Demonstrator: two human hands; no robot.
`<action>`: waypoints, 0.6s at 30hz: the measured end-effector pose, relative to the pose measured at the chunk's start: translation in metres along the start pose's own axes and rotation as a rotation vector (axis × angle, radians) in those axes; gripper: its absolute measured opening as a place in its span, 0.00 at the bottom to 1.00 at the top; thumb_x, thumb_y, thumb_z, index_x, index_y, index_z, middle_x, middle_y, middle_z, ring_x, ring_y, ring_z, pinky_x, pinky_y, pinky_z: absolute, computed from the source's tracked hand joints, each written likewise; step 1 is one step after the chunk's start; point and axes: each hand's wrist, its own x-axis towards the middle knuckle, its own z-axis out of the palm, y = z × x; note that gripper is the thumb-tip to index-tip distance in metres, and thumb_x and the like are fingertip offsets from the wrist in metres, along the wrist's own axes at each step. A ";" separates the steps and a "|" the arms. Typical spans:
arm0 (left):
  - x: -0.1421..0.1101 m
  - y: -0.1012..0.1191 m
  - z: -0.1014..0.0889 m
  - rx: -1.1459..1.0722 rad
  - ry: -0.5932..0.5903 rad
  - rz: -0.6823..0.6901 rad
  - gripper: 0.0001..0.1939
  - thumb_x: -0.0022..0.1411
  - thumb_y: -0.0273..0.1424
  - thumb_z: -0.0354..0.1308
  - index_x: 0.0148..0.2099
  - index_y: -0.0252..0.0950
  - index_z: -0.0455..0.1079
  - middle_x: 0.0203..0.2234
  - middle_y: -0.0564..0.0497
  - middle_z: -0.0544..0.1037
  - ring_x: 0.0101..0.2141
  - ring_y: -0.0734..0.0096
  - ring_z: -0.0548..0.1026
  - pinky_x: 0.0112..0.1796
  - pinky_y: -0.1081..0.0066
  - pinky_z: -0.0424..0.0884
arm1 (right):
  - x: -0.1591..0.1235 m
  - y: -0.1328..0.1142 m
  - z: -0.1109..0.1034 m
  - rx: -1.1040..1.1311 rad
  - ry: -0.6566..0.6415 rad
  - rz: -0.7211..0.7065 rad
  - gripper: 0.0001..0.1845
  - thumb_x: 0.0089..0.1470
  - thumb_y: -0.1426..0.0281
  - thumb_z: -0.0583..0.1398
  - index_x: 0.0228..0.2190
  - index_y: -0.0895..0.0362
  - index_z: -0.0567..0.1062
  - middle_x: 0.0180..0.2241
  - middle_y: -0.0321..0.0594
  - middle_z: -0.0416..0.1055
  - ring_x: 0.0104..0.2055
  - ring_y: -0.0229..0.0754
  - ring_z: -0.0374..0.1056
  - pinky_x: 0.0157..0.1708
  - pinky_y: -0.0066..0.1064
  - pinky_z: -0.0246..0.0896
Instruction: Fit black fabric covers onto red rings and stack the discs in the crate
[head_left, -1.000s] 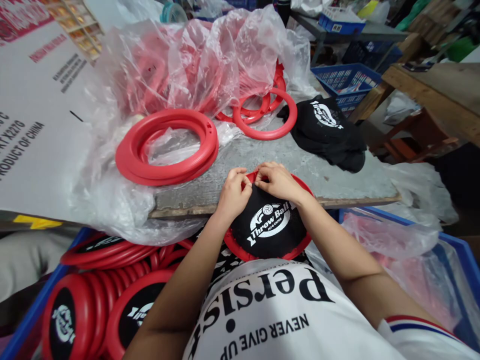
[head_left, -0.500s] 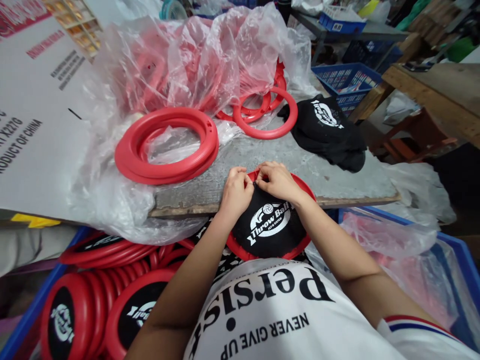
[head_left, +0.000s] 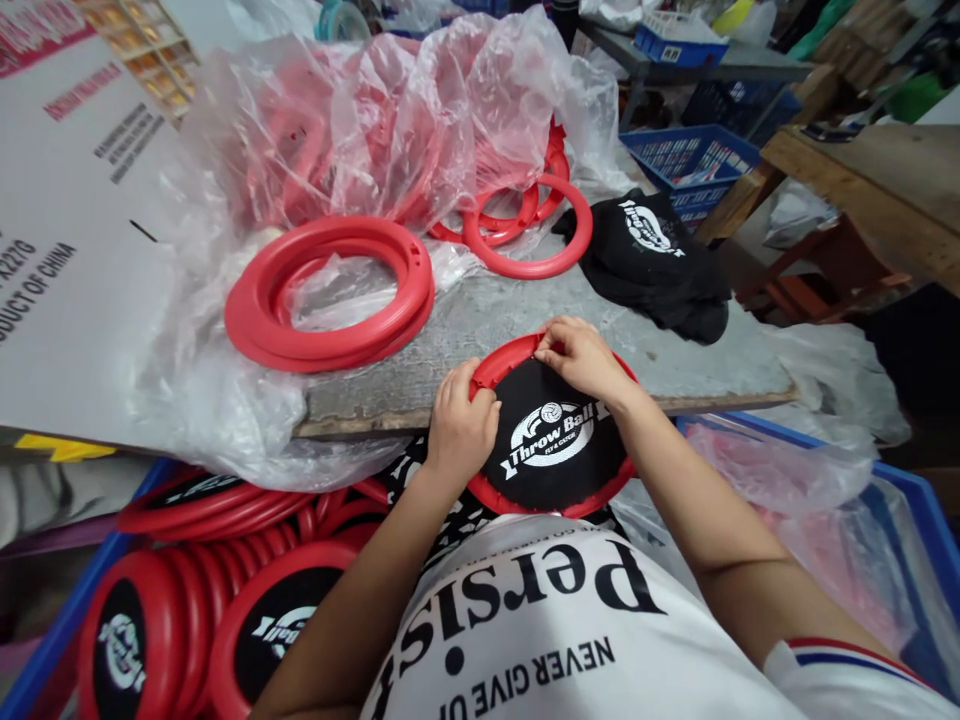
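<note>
A red ring with black printed fabric across it, a throw-ball disc, leans between the table edge and my body. My left hand is closed around the disc's upper left rim. At the top of the rim my right hand pinches the edge of the black fabric against the red ring. Stacked red rings lie on the table to the left. Farther back is a single red ring, and to its right a pile of black printed fabric pieces.
Clear plastic bags of red rings cover the table's back. A printed carton stands at left. Finished-looking discs fill a blue crate at lower left; another blue crate with plastic sits at right.
My left hand has moved from the top of the rim down to its left side. My right hand has shifted slightly right along the rim, and the disc has moved a little right.
</note>
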 end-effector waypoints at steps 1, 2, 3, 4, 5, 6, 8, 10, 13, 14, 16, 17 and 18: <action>0.001 0.002 -0.001 0.048 -0.006 0.033 0.06 0.67 0.26 0.54 0.39 0.32 0.73 0.60 0.32 0.68 0.60 0.45 0.68 0.59 0.47 0.66 | 0.000 0.001 0.000 0.003 0.002 -0.001 0.04 0.55 0.74 0.62 0.29 0.54 0.73 0.39 0.40 0.74 0.46 0.49 0.66 0.52 0.43 0.56; 0.003 0.003 -0.002 0.090 -0.014 0.056 0.08 0.67 0.26 0.54 0.41 0.32 0.74 0.61 0.32 0.68 0.60 0.45 0.69 0.60 0.47 0.66 | 0.000 0.001 0.000 0.002 0.004 -0.001 0.04 0.55 0.74 0.62 0.29 0.54 0.73 0.40 0.40 0.74 0.46 0.49 0.66 0.52 0.43 0.56; 0.005 0.005 -0.003 0.126 -0.027 0.070 0.08 0.67 0.26 0.54 0.42 0.32 0.75 0.62 0.32 0.68 0.60 0.45 0.69 0.60 0.48 0.66 | -0.001 0.001 0.000 0.000 0.007 0.000 0.04 0.55 0.74 0.62 0.29 0.54 0.73 0.40 0.40 0.74 0.47 0.50 0.66 0.52 0.43 0.56; 0.008 0.006 -0.004 0.156 -0.044 0.074 0.09 0.67 0.26 0.55 0.44 0.33 0.76 0.63 0.32 0.67 0.60 0.45 0.69 0.60 0.48 0.66 | -0.001 0.001 0.001 -0.005 0.010 0.001 0.04 0.55 0.74 0.62 0.29 0.54 0.73 0.41 0.41 0.74 0.47 0.50 0.66 0.52 0.44 0.56; 0.009 0.007 -0.005 0.179 -0.064 0.072 0.09 0.67 0.27 0.56 0.45 0.33 0.77 0.63 0.32 0.66 0.61 0.44 0.68 0.60 0.47 0.66 | -0.003 0.001 0.001 -0.012 0.013 0.001 0.04 0.55 0.73 0.62 0.28 0.54 0.73 0.42 0.41 0.74 0.47 0.51 0.66 0.51 0.44 0.56; 0.011 0.009 -0.005 0.196 -0.091 0.068 0.09 0.67 0.28 0.57 0.46 0.33 0.77 0.64 0.32 0.65 0.61 0.42 0.68 0.60 0.46 0.66 | -0.004 0.001 0.001 -0.021 0.015 0.001 0.04 0.55 0.72 0.62 0.28 0.54 0.73 0.43 0.42 0.74 0.47 0.51 0.66 0.51 0.45 0.56; 0.011 0.011 -0.005 0.211 -0.152 0.052 0.11 0.66 0.30 0.59 0.47 0.32 0.77 0.66 0.31 0.63 0.63 0.39 0.66 0.60 0.44 0.65 | -0.008 0.002 0.002 -0.042 0.022 -0.001 0.04 0.55 0.72 0.62 0.28 0.54 0.72 0.44 0.42 0.74 0.47 0.52 0.66 0.51 0.45 0.56; 0.010 0.013 -0.003 0.213 -0.197 0.027 0.12 0.66 0.30 0.59 0.49 0.31 0.77 0.67 0.30 0.61 0.64 0.37 0.64 0.60 0.43 0.64 | -0.012 0.003 0.002 -0.058 0.033 -0.007 0.03 0.55 0.72 0.61 0.29 0.54 0.72 0.44 0.43 0.74 0.48 0.52 0.66 0.52 0.46 0.56; 0.011 0.016 0.001 0.180 -0.233 -0.006 0.14 0.65 0.31 0.59 0.50 0.29 0.75 0.68 0.30 0.58 0.65 0.36 0.61 0.61 0.42 0.62 | -0.015 0.004 0.002 -0.073 0.043 -0.013 0.02 0.54 0.72 0.62 0.30 0.54 0.73 0.45 0.43 0.73 0.48 0.53 0.66 0.52 0.47 0.56; 0.013 0.017 0.003 0.156 -0.239 -0.012 0.13 0.65 0.30 0.59 0.49 0.29 0.75 0.68 0.30 0.58 0.66 0.37 0.60 0.62 0.42 0.61 | -0.015 0.004 0.001 -0.076 0.040 -0.012 0.01 0.54 0.72 0.62 0.31 0.54 0.74 0.45 0.43 0.73 0.48 0.53 0.66 0.52 0.47 0.56; 0.016 0.018 0.008 0.094 -0.237 -0.030 0.10 0.63 0.28 0.60 0.46 0.30 0.74 0.69 0.31 0.57 0.66 0.38 0.59 0.62 0.43 0.62 | -0.013 0.005 0.001 -0.077 0.022 -0.008 0.02 0.53 0.71 0.64 0.32 0.53 0.75 0.45 0.42 0.73 0.48 0.53 0.66 0.52 0.47 0.56; 0.018 0.017 0.010 0.060 -0.226 -0.042 0.08 0.62 0.26 0.61 0.44 0.30 0.74 0.68 0.31 0.57 0.66 0.39 0.60 0.61 0.44 0.63 | -0.011 0.006 0.000 -0.071 0.008 -0.007 0.03 0.53 0.71 0.64 0.32 0.53 0.75 0.44 0.42 0.73 0.48 0.53 0.66 0.51 0.47 0.56; 0.021 0.016 0.011 0.026 -0.210 -0.055 0.07 0.61 0.25 0.61 0.43 0.31 0.73 0.68 0.31 0.58 0.65 0.41 0.62 0.60 0.45 0.65 | -0.009 0.007 -0.002 -0.059 -0.006 -0.008 0.04 0.52 0.71 0.65 0.32 0.53 0.75 0.44 0.41 0.74 0.48 0.53 0.66 0.51 0.46 0.56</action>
